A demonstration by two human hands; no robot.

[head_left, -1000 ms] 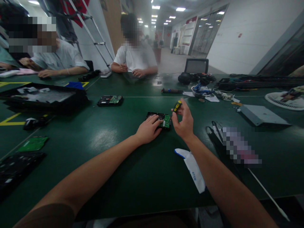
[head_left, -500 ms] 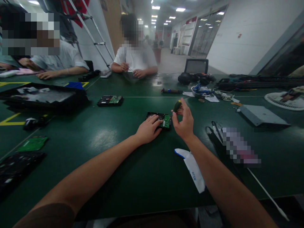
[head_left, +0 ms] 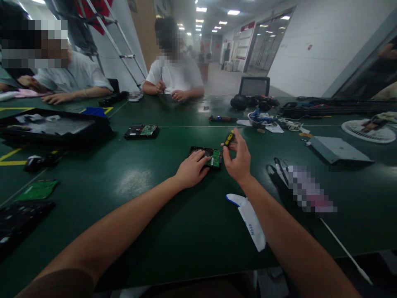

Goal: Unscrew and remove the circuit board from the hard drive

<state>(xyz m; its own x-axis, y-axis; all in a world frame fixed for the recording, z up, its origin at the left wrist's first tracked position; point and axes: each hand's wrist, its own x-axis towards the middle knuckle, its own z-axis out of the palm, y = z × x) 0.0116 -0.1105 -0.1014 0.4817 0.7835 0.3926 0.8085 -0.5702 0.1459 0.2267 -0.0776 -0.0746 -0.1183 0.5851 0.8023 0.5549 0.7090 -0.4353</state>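
— Fingers of the right hand (head_left: 238,160): wide or narrow?

— Narrow. Pinched round a screwdriver (head_left: 229,138), at the right end of the hard drive (head_left: 215,159). Cannot make out the tip.

— And of the left hand (head_left: 191,169)?

— Spread across the top of that drive, out on the surface (head_left: 186,240) straight ahead. Steadying it, by the look of things.

— Changed in the last half second?

— Twisted round at the screwdriver: dark side toward the camera then, yellow markings toward it now. No shift of the left hand on the drive. Probably means turning a screw at that right end; loosening or tightening, cannot tell.

— Count, please.

— In the grip, one screwdriver. Of drives, two: one under the left hand, plus a second drive (head_left: 142,131) farther off and to the left, untouched. Near the left edge, one green circuit board (head_left: 37,190) just beyond one dark panel (head_left: 25,217). Beside the right forearm (head_left: 285,227), one white strip (head_left: 252,225) with a blue edge. Over to the right, one metal box (head_left: 340,149); over to the left, one black tray (head_left: 99,129).
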